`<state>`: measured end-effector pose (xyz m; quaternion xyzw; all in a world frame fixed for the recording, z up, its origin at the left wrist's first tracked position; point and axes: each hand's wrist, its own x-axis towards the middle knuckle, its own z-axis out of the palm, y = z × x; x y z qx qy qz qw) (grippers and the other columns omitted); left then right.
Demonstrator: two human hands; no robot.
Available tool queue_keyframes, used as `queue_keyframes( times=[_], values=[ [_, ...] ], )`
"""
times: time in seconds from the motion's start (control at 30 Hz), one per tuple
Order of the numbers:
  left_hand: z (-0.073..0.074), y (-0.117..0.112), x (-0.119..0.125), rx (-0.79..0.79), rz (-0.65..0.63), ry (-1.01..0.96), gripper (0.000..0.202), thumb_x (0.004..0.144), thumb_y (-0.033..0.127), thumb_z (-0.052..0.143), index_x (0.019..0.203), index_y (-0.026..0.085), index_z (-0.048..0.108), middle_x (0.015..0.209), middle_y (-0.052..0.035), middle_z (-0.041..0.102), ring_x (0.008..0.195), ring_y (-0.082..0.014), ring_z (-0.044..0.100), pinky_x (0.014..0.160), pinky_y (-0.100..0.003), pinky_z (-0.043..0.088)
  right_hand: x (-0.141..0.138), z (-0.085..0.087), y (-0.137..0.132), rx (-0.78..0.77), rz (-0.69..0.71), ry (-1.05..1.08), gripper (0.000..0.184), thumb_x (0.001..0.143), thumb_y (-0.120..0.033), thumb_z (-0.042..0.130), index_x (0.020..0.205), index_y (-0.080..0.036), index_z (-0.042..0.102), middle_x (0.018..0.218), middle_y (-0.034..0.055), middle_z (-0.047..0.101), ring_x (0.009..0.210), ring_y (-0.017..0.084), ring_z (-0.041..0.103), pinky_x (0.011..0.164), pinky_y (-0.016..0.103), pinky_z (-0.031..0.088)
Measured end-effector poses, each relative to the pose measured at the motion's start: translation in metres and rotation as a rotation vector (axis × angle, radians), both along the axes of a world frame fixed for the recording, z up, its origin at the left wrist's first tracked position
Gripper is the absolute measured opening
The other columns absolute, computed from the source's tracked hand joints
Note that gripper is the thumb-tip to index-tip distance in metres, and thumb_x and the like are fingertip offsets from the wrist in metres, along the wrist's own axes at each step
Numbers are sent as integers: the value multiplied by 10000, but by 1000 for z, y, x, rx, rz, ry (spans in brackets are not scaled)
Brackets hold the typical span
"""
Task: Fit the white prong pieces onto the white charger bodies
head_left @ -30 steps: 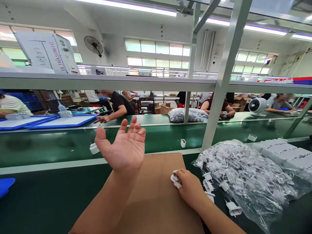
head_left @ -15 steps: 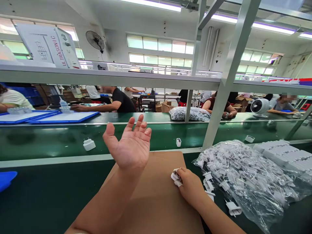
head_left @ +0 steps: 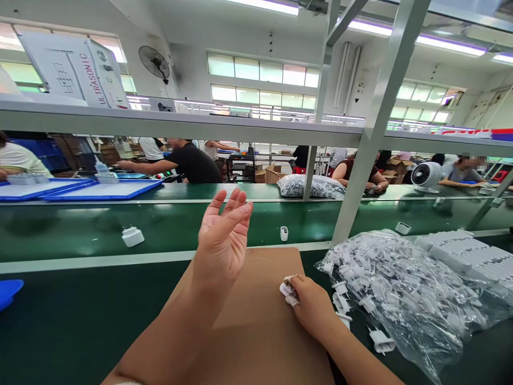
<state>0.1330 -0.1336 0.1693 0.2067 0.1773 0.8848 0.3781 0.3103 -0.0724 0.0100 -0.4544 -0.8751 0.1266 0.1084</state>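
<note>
My left hand [head_left: 223, 238] is raised above the brown cardboard sheet [head_left: 260, 331], empty, fingers stretched out and slightly curled. My right hand [head_left: 310, 305] rests on the cardboard's right edge, closed around small white plug parts [head_left: 286, 291]. Just right of it lies a clear plastic bag [head_left: 404, 291] full of white plug parts, with a few loose ones [head_left: 379, 341] spilled beside my wrist. On the green conveyor belt [head_left: 80, 227] beyond my left hand sit a white charger body [head_left: 132, 236] and a smaller white piece [head_left: 284, 233].
A grey metal post [head_left: 371, 128] and shelf beam [head_left: 180, 128] cross the view. Stacked white parts [head_left: 468, 251] lie far right. Blue trays [head_left: 100, 190], another bag of parts [head_left: 310, 187], a small fan [head_left: 425, 175] and several seated people line the far side. A blue object [head_left: 8, 291] is at left.
My left hand has shifted right and turned edge-on, thumb tucking behind it. The white pieces on the belt have drifted left. My right hand has stayed put.
</note>
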Motion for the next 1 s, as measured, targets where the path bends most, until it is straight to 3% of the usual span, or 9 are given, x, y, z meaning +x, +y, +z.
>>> queue_keyframes(
  times=[0.33, 0.53, 0.67, 1.0],
  values=[
    [1, -2, 1, -24, -9, 34, 512, 728, -94, 685, 1132, 202, 578, 1223, -71, 636, 989, -96, 676, 847, -133, 570, 1, 0, -1, -3, -1, -7, 341, 849, -52, 512, 1114, -216, 649, 1155, 51, 695, 1041, 224, 653, 767, 286, 368],
    [3, -3, 2, -30, -8, 18, 486, 724, -81, 667, 1110, 203, 587, 1199, -66, 641, 990, -113, 679, 812, -132, 569, 0, 1, -1, 14, 5, -8, 318, 840, -47, 516, 1081, -215, 638, 1139, 53, 693, 1028, 225, 652, 753, 289, 364],
    [3, -2, 2, -25, -22, 19, 498, 710, -97, 671, 1101, 200, 590, 1204, -67, 648, 890, -84, 676, 791, -126, 575, 0, 2, -2, 4, -3, -9, 313, 844, -49, 511, 1072, -219, 641, 1138, 53, 698, 1025, 225, 656, 755, 289, 372],
    [1, -2, 0, 20, -41, 40, 507, 714, -106, 698, 1109, 191, 590, 1238, -88, 651, 841, -58, 673, 800, -120, 582, 1, 3, -2, -4, 2, -6, 411, 820, -21, 510, 1152, -215, 657, 1169, 54, 697, 1067, 241, 659, 780, 295, 390]
  ],
)
